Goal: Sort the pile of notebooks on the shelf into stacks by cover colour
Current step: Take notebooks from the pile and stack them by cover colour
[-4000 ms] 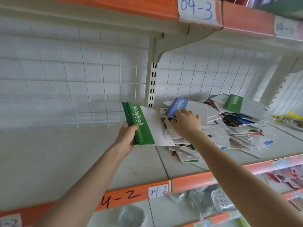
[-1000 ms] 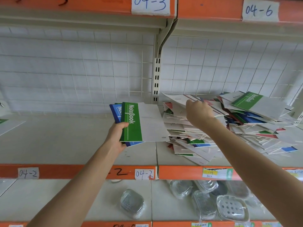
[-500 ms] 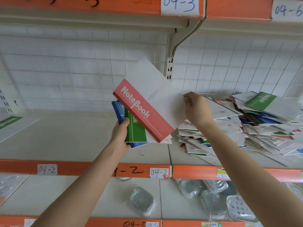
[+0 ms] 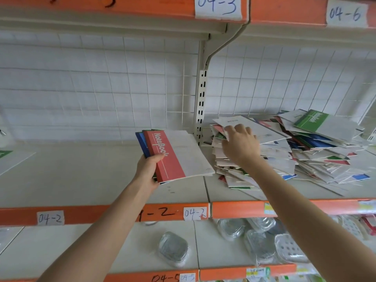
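Note:
My left hand [image 4: 147, 170] grips a small stack of notebooks above the shelf, thumb on top. The top one is a red notebook [image 4: 173, 155]; blue and green covers show beneath it at the left edge. To the right lies the messy pile of notebooks [image 4: 305, 155], red, green, blue and white covers mixed. A green notebook [image 4: 311, 121] sits on top at the back. My right hand [image 4: 241, 144] rests on the pile's left side, fingers curled over a white cover; whether it grips one I cannot tell.
The shelf board [image 4: 81, 180] stretches left of my hands, with a green-and-white notebook [image 4: 12, 159] lying at the far left edge. A slotted upright post [image 4: 201, 110] stands behind. An orange rail [image 4: 101, 214] fronts the shelf; wrapped plastic dishes [image 4: 173, 249] lie on the shelf below.
The red notebook, held up by my right hand half a second ago, now lies on top of the stack in my left hand. My right hand has returned to the pile.

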Demonstrator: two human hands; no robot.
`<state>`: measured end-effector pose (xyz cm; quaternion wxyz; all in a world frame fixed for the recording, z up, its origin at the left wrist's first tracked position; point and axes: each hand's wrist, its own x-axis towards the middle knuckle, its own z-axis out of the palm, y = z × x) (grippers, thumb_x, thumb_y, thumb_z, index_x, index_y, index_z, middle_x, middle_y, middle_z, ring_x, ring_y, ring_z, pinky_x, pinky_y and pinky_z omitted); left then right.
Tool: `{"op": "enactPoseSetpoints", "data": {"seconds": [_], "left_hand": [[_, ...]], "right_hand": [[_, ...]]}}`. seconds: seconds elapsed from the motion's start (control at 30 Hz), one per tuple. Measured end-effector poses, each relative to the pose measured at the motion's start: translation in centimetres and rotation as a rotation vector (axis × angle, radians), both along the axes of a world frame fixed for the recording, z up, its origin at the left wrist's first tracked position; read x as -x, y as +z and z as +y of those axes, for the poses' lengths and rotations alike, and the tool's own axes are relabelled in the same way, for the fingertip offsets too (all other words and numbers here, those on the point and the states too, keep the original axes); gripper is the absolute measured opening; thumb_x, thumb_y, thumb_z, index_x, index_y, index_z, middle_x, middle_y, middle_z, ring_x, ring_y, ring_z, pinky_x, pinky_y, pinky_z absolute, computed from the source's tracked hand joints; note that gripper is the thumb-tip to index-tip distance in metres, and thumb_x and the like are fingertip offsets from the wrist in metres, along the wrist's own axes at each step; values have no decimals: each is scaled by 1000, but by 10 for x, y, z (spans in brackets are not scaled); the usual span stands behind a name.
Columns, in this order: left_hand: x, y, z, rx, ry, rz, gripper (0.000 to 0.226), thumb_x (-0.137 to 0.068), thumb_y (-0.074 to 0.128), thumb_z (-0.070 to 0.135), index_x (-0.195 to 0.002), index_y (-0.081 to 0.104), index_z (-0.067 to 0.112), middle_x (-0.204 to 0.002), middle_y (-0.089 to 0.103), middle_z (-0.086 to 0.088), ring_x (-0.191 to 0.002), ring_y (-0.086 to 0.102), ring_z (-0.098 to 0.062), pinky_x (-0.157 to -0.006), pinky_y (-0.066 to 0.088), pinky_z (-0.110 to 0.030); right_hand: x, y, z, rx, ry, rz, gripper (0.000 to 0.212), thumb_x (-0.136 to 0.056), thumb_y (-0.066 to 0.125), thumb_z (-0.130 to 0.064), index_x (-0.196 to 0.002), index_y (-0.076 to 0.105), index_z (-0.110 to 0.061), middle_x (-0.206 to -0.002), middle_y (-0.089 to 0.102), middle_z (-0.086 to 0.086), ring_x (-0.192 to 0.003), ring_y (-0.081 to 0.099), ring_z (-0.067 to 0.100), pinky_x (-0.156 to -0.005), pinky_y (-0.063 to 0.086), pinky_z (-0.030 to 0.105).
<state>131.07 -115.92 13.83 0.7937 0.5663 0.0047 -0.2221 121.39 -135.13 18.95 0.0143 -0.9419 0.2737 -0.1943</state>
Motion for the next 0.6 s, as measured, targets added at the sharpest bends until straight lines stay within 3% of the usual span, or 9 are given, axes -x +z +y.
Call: {"op": "enactPoseSetpoints", "data": {"seconds": [0.07,0.13,0.27,0.37,0.47,0.6], "left_hand": [[0,-4,-2,-18,1,-9,39,-89,59,11,-126,47,18,-113,59,-10,-102,57,-29,-74,48,-39],[2,-6,-5,-23,-1,-7,38,-89,60,12,-124,47,18,-112,59,-9,-101,56,-29,-69,48,-38],[6,-8,-11,-20,-4,-3,35,-90,59,13,-122,47,20,-110,59,-8,-99,56,-28,-63,48,-35],[9,-8,-16,-11,2,-1,33,-91,58,12,-121,47,21,-107,59,-7,-99,56,-28,-64,48,-35],[12,-9,-17,7,19,3,32,-91,58,11,-119,48,22,-109,59,-7,-101,56,-28,-72,48,-39],[15,-12,-15,10,57,-6,35,-91,58,12,-123,46,22,-110,58,-8,-99,56,-28,-73,48,-40]], "right_hand": [[7,5,-22,-5,-99,203,46,-92,47,-28,-134,37,-15,-133,40,17,-123,37,36,-98,36,46],[13,4,-36,-48,-94,271,41,-92,48,-32,-129,43,-13,-126,49,17,-116,45,36,-93,42,43],[22,4,-32,133,-11,211,24,-97,42,-21,-113,55,-9,-101,60,14,-93,57,33,-67,41,31],[26,13,-18,207,26,154,18,-90,39,1,-100,54,-5,-75,49,10,-75,51,30,-60,39,32],[27,25,-7,195,135,-53,21,-85,40,8,-97,55,-1,-73,56,16,-68,55,33,-57,44,36],[35,45,13,116,374,-536,28,-86,40,-2,-93,67,3,-72,65,21,-61,57,37,-53,38,32]]}}
